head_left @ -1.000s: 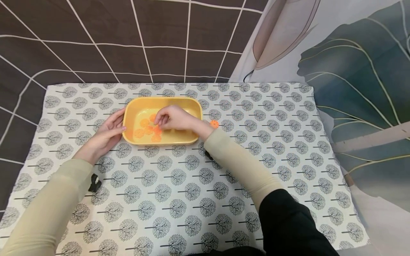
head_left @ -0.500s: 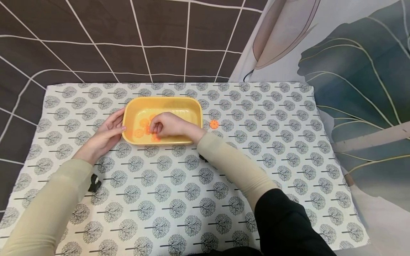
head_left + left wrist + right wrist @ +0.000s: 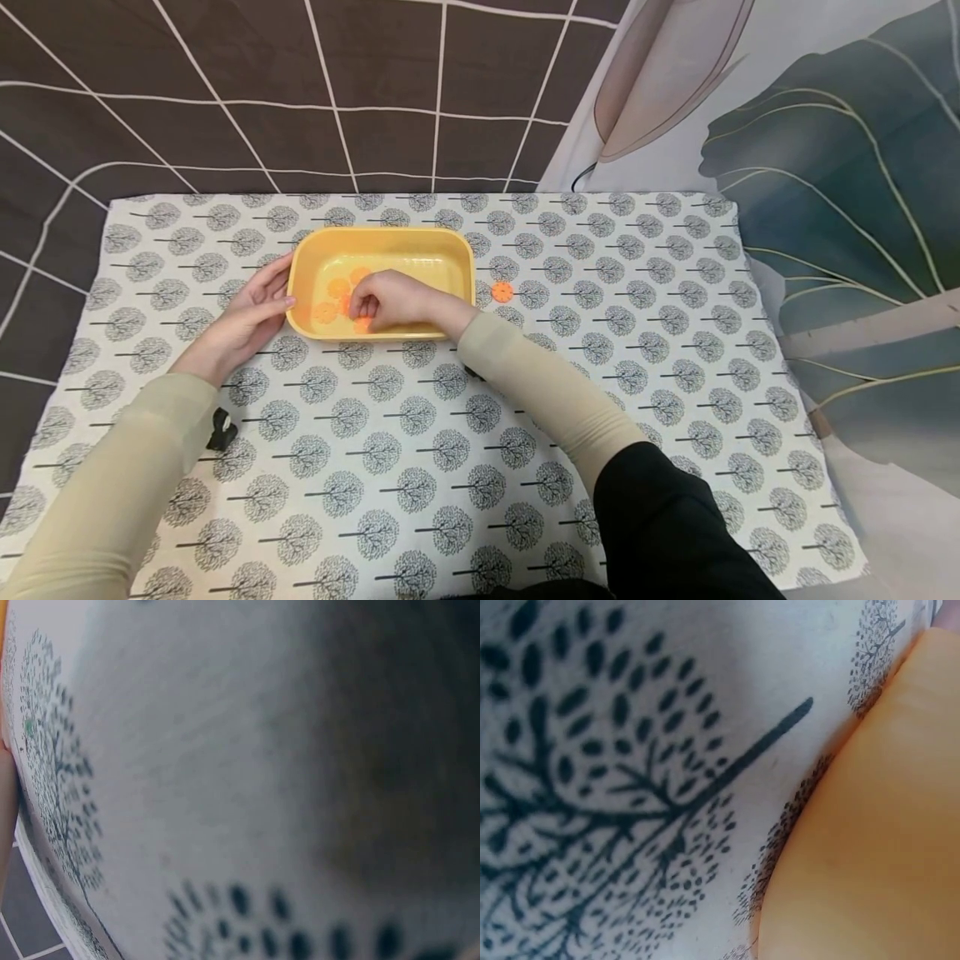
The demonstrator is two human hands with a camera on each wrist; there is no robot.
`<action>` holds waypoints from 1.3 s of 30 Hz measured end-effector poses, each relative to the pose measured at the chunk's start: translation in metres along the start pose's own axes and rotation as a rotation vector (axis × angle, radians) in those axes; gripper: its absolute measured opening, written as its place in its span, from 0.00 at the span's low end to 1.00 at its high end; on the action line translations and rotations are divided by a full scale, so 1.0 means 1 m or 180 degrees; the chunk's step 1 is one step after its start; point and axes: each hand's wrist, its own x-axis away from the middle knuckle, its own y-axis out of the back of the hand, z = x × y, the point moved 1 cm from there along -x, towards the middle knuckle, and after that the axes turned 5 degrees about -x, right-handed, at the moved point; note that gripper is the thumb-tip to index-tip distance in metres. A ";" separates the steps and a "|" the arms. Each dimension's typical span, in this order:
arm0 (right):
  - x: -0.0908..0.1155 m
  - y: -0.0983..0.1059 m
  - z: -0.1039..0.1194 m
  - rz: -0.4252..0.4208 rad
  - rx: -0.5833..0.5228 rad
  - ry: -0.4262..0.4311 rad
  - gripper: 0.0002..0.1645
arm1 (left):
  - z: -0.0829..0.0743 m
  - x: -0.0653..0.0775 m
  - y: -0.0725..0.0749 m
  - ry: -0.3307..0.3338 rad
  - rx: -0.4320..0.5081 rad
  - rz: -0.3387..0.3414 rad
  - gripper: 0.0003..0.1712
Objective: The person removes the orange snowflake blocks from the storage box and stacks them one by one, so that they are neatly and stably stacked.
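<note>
A yellow rectangular basin (image 3: 431, 332) with rounded corners lies near the back of the cloth. Several thin orange discs (image 3: 325, 313) are spread over its left half. My left hand (image 3: 251, 312) holds the basin's left end, thumb at the rim and fingers along the outer wall. Inside the basin, my right hand (image 3: 392, 298) bends its fingers down onto the discs. Its fingertips are hidden, so I cannot tell whether they pinch a disc. In the right wrist view the basin's yellow wall (image 3: 877, 817) fills the right side.
A single orange disc with small dark marks (image 3: 502, 292) lies on the tree-print cloth (image 3: 450, 450), just right of the basin. A small black object (image 3: 222, 429) is at the left wrist. A dark tiled backdrop (image 3: 247, 92) stands behind the table.
My right hand has moved slightly left and toward the front of the basin, lower over the discs, then nearly stopped. The left hand and the basin stay in place.
</note>
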 end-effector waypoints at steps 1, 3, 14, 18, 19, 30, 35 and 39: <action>0.000 0.000 0.000 0.0008 0.0027 0.0004 0.19 | 0.000 0.000 0.000 0.0002 -0.0003 -0.0002 0.45; 0.000 0.000 0.000 0.0025 0.0059 0.0009 0.19 | 0.000 0.000 0.000 0.0002 0.0001 -0.0001 0.45; -0.002 0.000 0.001 0.0131 0.0487 0.0105 0.19 | 0.000 0.000 0.000 -0.0033 -0.0027 0.0021 0.46; -0.002 0.000 0.001 0.0126 0.0544 0.0104 0.18 | 0.000 0.000 0.000 -0.0034 -0.0033 0.0019 0.45; -0.001 0.000 0.001 0.0121 0.0551 0.0105 0.18 | 0.000 0.000 0.000 -0.0036 -0.0037 0.0020 0.45; 0.006 0.005 0.003 -0.0069 0.0343 0.0033 0.12 | 0.000 0.000 0.001 -0.0043 -0.0016 0.0019 0.46; 0.010 0.013 0.001 -0.0117 0.0209 -0.0006 0.08 | 0.000 0.000 0.000 -0.0073 -0.0023 0.0054 0.45; 0.016 0.021 0.000 -0.0182 0.0141 -0.0058 0.07 | 0.000 0.001 -0.001 -0.0055 -0.0005 0.0047 0.45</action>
